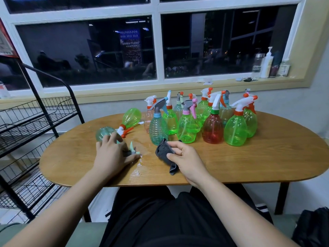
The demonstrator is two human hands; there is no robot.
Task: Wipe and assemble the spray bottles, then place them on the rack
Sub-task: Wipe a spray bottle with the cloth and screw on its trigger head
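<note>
A teal spray bottle lies on its side on the wooden table, its pale green trigger head pointing right. My left hand rests over its neck and grips it. My right hand pinches a dark grey cloth just right of a wet patch. A green bottle with an orange and white head lies tipped over behind. Several assembled bottles stand upright in a cluster, among them a teal one, a red one and a green one.
A black wire rack with several shelves stands left of the table. The window sill behind holds a pump bottle, jars and keys. A dark bag sits on the floor at lower right. My lap is under the table's near edge.
</note>
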